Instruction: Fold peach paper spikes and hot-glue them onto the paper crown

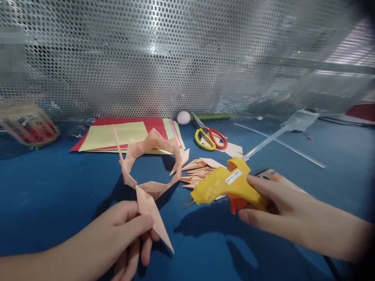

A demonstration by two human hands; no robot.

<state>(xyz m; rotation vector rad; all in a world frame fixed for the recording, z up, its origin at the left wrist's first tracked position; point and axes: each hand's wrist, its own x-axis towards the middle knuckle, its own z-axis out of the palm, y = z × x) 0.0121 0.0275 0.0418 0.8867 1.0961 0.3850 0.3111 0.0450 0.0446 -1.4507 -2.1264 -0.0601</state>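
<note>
Head view: the left hand (129,226) pinches a folded paper piece (150,210) between thumb and fingers, its far end at the near rim of a peach paper ring (154,188); whether the two are joined, I cannot tell. The ring lies left of centre, on the near side of the coloured paper sheets (117,136). It should be very light and springy, its thin folds easily crushed, so a soft pinch at a thick, layered fold would suit it better than a squeeze across the opening. The right hand (281,210) is closed around the handle of a yellow hot glue gun (215,185), right of the ring. That is likely rigid, heavier and nose-heavy; the handle is the place to hold, well away from the metal nozzle (189,202), which may be hot.
</note>
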